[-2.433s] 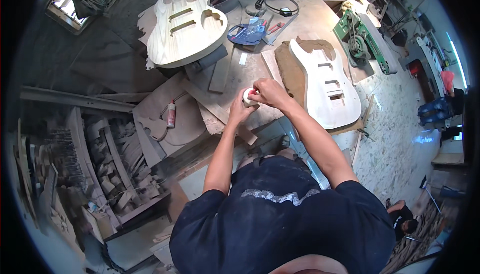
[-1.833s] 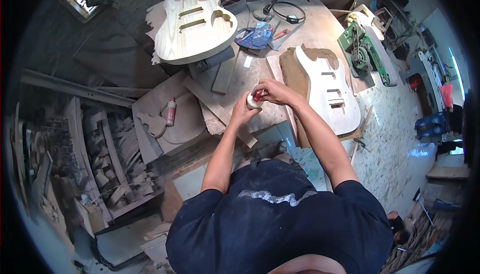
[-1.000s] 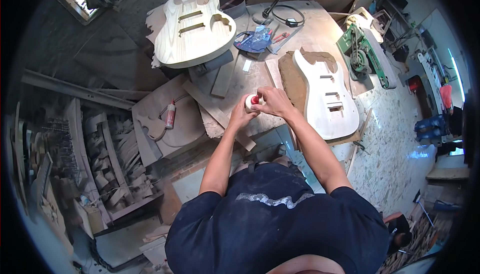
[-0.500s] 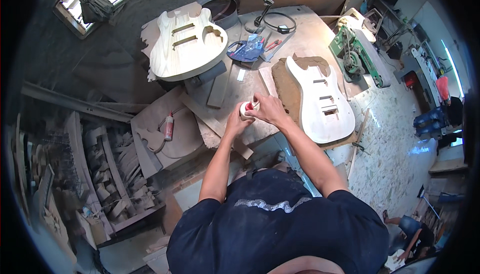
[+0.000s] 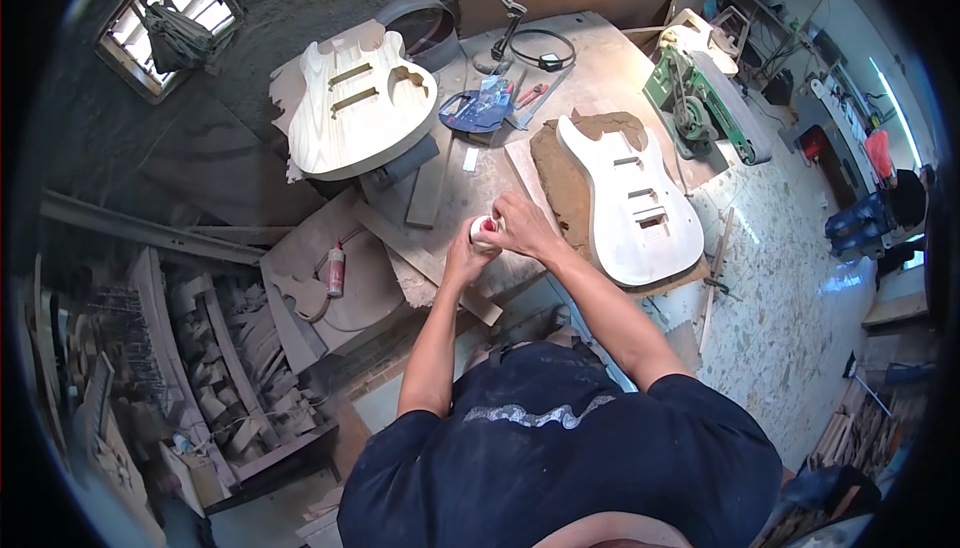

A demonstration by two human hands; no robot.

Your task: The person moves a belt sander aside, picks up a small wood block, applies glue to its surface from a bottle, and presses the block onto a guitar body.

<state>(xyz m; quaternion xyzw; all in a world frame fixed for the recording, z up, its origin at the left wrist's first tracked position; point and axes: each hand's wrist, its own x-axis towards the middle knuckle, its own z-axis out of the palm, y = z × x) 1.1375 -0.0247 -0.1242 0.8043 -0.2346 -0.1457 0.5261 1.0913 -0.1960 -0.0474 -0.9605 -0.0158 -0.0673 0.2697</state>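
White small container (image 5: 483, 232) with red top gripped between both hands: left hand (image 5: 466, 258) fingers wrapped beneath, right hand (image 5: 522, 233) fingers closed on it; pale guitar body (image 5: 632, 203) just right.

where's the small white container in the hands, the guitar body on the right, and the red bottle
small white container (image 5: 482, 231), head view, its visible top
right guitar body (image 5: 628, 210), head view, middle of its face
red bottle (image 5: 336, 270), head view, its body

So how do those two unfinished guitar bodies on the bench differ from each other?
The left guitar body is a creamier yellow, while the right guitar body looks paler, almost white. The left one lies at the far left corner of the workbench, partly overhanging; the right one rests on a brown board, closer to the hands. Their cut-out pockets differ in layout too. Both are bare, unpainted wood with no neck attached.
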